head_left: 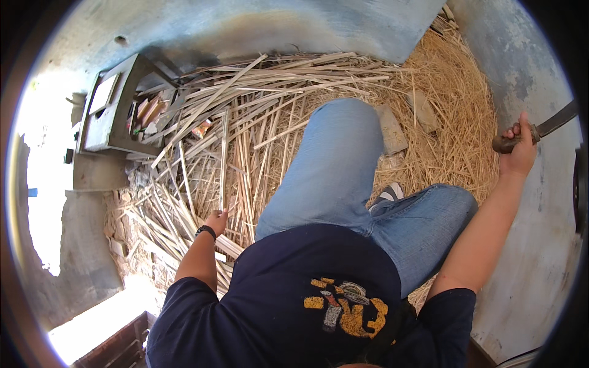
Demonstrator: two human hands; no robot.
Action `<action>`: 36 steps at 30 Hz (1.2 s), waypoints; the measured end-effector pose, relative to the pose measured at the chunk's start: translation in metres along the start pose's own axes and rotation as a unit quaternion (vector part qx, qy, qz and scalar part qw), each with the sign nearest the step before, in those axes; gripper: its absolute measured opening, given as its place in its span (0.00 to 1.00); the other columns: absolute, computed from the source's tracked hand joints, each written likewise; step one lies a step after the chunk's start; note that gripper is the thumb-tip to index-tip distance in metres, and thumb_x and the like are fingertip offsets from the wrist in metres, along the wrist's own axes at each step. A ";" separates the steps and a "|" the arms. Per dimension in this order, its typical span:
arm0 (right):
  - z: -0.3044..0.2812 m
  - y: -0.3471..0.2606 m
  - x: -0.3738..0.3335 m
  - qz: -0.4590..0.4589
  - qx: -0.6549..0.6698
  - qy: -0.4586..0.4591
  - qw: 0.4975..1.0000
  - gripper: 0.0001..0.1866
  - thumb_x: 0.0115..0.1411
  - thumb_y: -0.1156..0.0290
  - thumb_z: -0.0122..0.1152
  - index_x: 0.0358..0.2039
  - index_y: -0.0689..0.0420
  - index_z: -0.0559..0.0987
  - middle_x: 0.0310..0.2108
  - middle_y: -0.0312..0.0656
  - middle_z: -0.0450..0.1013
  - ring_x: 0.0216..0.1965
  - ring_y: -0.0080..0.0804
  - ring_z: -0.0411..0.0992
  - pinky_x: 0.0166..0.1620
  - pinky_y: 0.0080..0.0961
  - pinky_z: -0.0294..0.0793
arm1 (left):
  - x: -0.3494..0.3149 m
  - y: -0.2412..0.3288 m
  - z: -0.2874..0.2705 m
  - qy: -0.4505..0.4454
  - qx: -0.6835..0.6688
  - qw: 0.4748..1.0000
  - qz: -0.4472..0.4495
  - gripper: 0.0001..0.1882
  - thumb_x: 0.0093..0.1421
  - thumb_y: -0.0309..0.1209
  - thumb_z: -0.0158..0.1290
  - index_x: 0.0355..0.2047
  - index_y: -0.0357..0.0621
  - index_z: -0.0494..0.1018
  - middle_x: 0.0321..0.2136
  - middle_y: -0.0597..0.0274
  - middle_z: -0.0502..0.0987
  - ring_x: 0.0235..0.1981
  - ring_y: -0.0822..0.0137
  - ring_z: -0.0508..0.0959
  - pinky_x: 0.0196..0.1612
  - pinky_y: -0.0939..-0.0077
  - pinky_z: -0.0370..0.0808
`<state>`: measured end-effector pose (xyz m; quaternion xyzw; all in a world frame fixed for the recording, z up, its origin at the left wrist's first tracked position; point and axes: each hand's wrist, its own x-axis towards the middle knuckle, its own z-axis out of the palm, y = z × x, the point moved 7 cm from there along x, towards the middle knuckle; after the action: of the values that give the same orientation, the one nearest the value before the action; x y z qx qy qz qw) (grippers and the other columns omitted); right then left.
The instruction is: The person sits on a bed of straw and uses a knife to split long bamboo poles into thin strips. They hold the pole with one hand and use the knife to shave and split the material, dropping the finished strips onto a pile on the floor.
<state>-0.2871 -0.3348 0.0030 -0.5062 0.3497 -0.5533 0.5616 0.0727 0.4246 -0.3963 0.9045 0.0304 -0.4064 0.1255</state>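
My right hand (520, 153) is raised at the far right, near the wall. Its fingers wrap round the wooden handle (504, 145) of a large knife, whose broad dark blade (558, 118) points up and out of view. On the left, my left hand (216, 221), with a dark band at the wrist, is low over a pile of pale split strips (245, 165). Its fingers look closed at the near end of one long thin wooden strip (223, 159), which runs away from me across the pile.
A grey wooden frame (116, 110) stands at the left, with rubble and scraps inside. Dry straw (454, 104) covers the floor on the right, with flat stones (392, 130) among it. Worn blue walls (294, 30) enclose the space. My bent knees (343, 147) reach over the strips.
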 end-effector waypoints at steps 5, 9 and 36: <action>-0.071 0.052 0.012 0.053 -0.113 0.109 0.986 0.16 0.62 0.63 0.72 0.29 0.50 0.70 0.22 0.31 0.64 0.23 0.23 0.64 0.28 0.23 0.66 | 0.058 0.037 -0.004 0.028 0.050 0.998 0.039 0.37 0.68 0.58 0.48 0.60 0.34 0.70 0.55 0.34 0.76 0.58 0.42 0.76 0.63 0.56 0.70; -0.112 0.124 0.007 0.195 -0.133 0.130 0.963 0.14 0.64 0.61 0.69 0.30 0.49 0.72 0.22 0.30 0.64 0.23 0.20 0.63 0.27 0.20 0.65 | 0.063 0.080 -0.013 0.076 0.003 0.996 0.055 0.40 0.67 0.58 0.49 0.61 0.31 0.68 0.55 0.29 0.74 0.59 0.39 0.75 0.63 0.55 0.70; -0.168 0.171 0.019 0.284 -0.026 0.246 0.926 0.16 0.70 0.59 0.60 0.26 0.48 0.69 0.17 0.27 0.62 0.21 0.23 0.64 0.30 0.27 0.65 | 0.171 0.046 0.009 -0.003 0.004 0.992 -0.126 0.47 0.62 0.58 0.53 0.70 0.36 0.57 0.67 0.36 0.64 0.68 0.45 0.67 0.70 0.55 0.65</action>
<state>-0.3989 -0.4052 -0.1983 -0.2479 0.6202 -0.4689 0.5779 0.1876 0.3697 -0.5195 0.8927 0.1425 -0.4217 0.0700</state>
